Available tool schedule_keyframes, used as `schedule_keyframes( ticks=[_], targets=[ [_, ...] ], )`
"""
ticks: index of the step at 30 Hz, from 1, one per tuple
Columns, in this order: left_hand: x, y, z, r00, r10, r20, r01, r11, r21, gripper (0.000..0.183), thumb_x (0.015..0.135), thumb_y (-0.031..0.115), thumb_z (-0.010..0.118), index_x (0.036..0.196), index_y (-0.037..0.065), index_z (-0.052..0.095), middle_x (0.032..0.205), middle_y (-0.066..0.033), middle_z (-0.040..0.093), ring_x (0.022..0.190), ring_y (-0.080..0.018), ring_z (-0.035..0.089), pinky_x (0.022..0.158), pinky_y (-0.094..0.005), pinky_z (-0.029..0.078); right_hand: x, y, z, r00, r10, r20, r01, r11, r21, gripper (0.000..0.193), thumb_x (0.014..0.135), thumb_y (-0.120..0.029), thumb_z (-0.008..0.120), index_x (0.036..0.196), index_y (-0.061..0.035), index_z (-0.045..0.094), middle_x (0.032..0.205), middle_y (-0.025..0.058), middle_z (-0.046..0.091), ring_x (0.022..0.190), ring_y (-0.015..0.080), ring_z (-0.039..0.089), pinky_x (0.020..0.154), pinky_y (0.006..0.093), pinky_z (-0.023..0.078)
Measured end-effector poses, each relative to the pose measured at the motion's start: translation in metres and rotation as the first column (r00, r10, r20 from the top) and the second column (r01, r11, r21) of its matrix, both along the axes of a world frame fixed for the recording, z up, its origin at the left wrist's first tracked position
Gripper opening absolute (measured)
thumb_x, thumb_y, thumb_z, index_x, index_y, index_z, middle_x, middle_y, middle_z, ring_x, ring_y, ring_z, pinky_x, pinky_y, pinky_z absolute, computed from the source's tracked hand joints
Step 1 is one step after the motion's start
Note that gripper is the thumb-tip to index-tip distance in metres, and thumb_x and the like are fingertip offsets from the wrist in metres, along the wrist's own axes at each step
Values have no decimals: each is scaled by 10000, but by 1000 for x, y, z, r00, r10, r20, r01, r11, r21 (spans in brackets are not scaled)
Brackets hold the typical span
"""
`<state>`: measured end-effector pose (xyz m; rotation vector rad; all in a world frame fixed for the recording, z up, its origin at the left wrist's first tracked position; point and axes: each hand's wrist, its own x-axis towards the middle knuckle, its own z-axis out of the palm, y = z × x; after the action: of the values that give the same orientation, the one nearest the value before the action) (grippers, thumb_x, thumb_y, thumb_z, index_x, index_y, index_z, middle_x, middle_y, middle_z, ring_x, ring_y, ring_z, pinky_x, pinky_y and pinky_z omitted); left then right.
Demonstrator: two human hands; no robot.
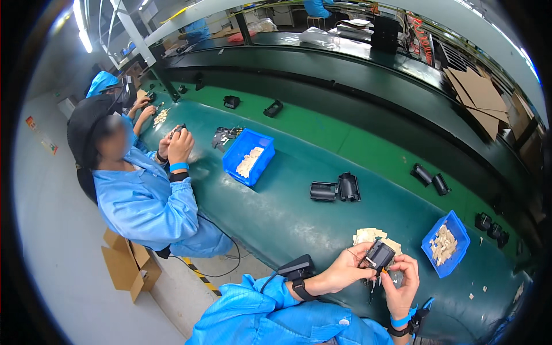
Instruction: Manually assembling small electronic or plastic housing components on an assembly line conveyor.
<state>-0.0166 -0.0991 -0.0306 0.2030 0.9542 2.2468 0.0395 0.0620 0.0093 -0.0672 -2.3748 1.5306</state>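
Light-blue fabric work sleeves [259, 305] are seen along the near edge of the smooth, dark green surface [287, 195]. By the left hand [343, 271], thumb and fingers closed, a black, boxy plastic housing [378, 255] is gripped at its left side, above the surface's near edge. Its long axis appears slanted from lower left to upper right. The right hand [403, 282] is partly curled, with thumb and forefinger brought to the housing's lower right side; whether anything is pinched there cannot be told. From the right hand, the housing is placed up and to the left; the left hand is the nearer. Flat, cream-coloured pieces [371, 234] are heaped just beyond the housing, and similar ones are held in a blue, open plastic bin [452, 220] toward the surface's far right corner.
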Motion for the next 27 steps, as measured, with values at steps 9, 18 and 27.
schedule_keyframes(
  ticks=[9,18,27],
  targets=[
    [-11,6,13,999,36,-21,-38,993,-112,655,765,-138,621,1361,17,398,1164,-123,593,946,-178,624,747,-309,558,-7,12,-3,998,10,-66,0,990,141,262,655,-51,777,853,-50,606,1031,115,615,977,259,591,830,368,469],
    [-6,20,7,1000,-14,-10,12,986,-166,626,773,-155,589,1347,-46,365,1162,-125,575,947,-157,610,759,-296,560,2,28,-7,996,-4,-94,16,992,124,220,688,-62,767,860,-59,630,1023,76,608,927,241,576,792,340,471],
    [0,22,7,999,-33,6,33,974,-225,618,766,-144,598,1335,-38,381,1152,-113,572,921,-137,602,751,-289,557,0,34,-9,999,-34,-20,35,998,54,133,719,-46,742,793,-49,631,999,82,618,937,220,599,823,322,465]
  ],
)
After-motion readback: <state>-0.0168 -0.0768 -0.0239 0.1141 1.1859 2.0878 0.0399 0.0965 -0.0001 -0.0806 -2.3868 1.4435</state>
